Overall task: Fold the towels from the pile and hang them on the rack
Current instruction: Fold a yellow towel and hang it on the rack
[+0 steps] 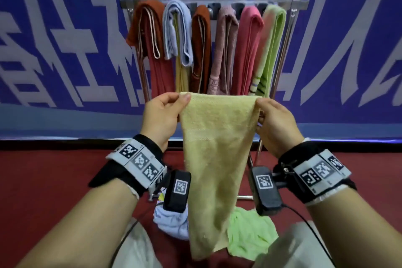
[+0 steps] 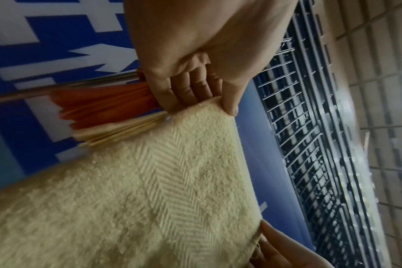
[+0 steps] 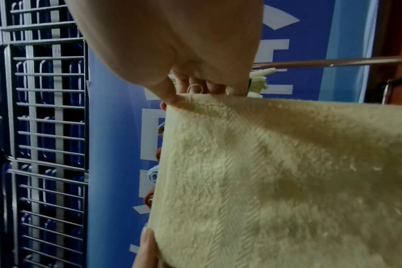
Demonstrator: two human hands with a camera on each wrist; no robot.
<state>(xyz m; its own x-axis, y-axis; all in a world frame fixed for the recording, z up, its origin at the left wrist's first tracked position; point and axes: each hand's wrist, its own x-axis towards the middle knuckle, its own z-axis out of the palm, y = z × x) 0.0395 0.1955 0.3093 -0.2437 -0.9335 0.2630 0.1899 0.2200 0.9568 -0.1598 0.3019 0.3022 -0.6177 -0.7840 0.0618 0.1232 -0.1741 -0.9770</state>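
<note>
- Left hand and right hand are pinching the yellow towel at its top corners.
- Only the head view is showing the pile, seemingly floor-level.

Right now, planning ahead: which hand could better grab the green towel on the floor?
Probably right: the right hand is nearer the green towel, though it and the left hand pinch the yellow towel.

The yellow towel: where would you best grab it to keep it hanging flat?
Probably by its two top corners, one from each outer side, thumb in front, fingers behind. The yellow towel is limp, so it hangs flat only with its top edge stretched, as the left hand and right hand pinch it now.
</note>
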